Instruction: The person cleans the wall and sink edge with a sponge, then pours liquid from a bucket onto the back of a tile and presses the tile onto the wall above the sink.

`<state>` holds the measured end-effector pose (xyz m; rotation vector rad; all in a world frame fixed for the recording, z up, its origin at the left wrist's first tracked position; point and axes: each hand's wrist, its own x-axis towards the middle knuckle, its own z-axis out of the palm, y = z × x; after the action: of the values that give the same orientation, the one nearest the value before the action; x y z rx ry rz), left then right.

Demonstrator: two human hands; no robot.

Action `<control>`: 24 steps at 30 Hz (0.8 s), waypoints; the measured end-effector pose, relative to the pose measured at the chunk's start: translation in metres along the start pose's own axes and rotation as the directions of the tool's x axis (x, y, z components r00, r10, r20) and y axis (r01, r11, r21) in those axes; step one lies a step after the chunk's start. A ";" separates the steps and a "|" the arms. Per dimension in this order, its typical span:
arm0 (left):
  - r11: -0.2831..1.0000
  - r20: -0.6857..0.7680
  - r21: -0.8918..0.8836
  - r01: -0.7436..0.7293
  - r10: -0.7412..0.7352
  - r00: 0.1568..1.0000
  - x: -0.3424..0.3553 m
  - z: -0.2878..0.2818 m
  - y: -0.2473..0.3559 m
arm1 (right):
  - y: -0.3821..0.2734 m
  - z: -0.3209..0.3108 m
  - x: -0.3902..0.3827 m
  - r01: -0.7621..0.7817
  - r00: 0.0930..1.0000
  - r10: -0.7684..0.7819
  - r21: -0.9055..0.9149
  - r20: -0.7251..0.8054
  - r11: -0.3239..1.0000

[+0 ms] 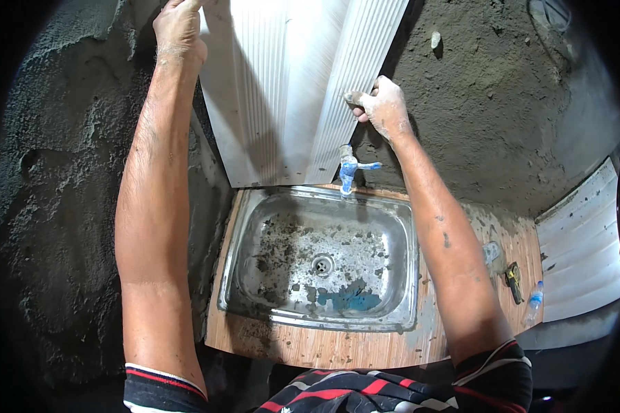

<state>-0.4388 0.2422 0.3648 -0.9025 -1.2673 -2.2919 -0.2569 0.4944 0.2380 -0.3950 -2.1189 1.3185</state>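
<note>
While the white ribbed panel [289, 89] stands upright against the wall, its long axis runs vertically above the sink [255, 227]. Left hand [179, 31] presses its upper left edge, fingers hidden; right hand [382, 107] pinches the right edge, lower down.

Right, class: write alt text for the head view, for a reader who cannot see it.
Two bare hands, left hand and right hand, press a white ribbed panel against a rough grey wall above a dirty steel sink with a blue tap.

A wood-patterned counter [365, 351] carries a steel sink [406, 275], a plastic bottle [534, 303] and a yellow-handled tool [514, 281].
</note>
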 end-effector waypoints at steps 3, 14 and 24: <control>1.000 0.033 0.015 0.009 -0.010 0.999 0.008 -0.006 -0.008 | -0.003 0.004 -0.001 0.007 1.000 -0.008 -0.022 -0.019 1.000; 0.839 -0.035 0.507 0.196 -0.207 0.978 0.005 0.013 0.015 | 0.006 0.012 -0.003 0.037 0.994 -0.042 -0.049 -0.101 0.998; 0.687 -0.007 0.718 0.108 -0.148 0.989 0.032 0.005 0.003 | 0.007 0.019 0.000 0.026 0.993 -0.043 -0.160 -0.109 0.987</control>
<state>-0.4589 0.2449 0.3907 -0.5837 -2.0857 -1.5888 -0.2694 0.4841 0.2257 -0.4844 -2.1321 1.0863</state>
